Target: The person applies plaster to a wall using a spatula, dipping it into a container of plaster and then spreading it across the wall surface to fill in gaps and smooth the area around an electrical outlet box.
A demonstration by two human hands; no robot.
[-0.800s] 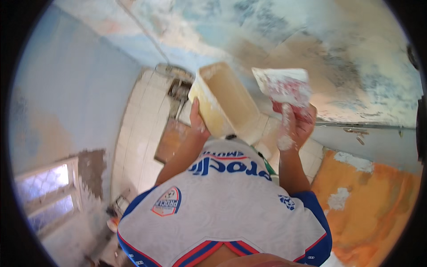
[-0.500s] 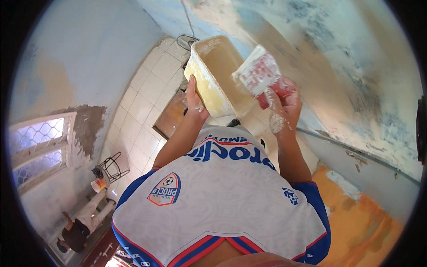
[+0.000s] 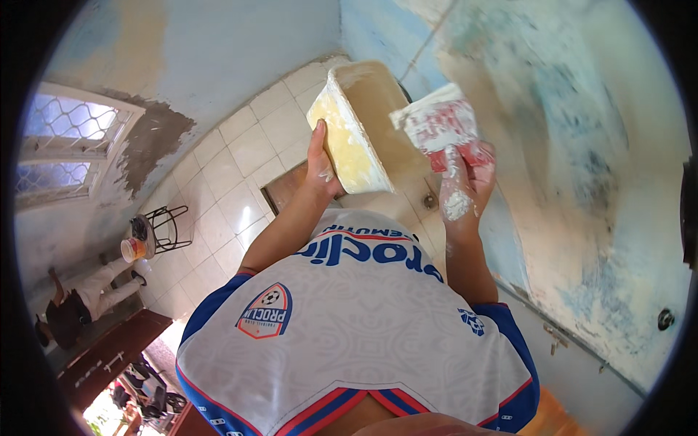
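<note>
My left hand (image 3: 320,166) is closed on the near left side of a yellow rectangular plastic tub (image 3: 347,149), thumb along its outer wall. White paste smears the tub's wall and rim, and it is tilted so its pale, coated inside shows. In my right hand (image 3: 471,178) is a red putty scraper (image 3: 445,125) with its broad blade pointing up and away, just right of the tub. White paste covers much of the blade, and more sticks to my thumb and wrist. The scraper and the tub's right rim look close; I cannot tell if they touch.
A patchy wall (image 3: 552,167) rises on the right. On the left are a grilled window (image 3: 73,134) and a grey wall patch (image 3: 153,138). A stool (image 3: 167,229) with a bucket (image 3: 133,249), another person (image 3: 76,301) and a brown door (image 3: 113,356) are at lower left, on tiled floor (image 3: 240,156).
My view has turned, so the window, stool and other person sit higher and farther left, and the door shows more. Both hands keep their holds; the scraper is slightly lower and farther right.
</note>
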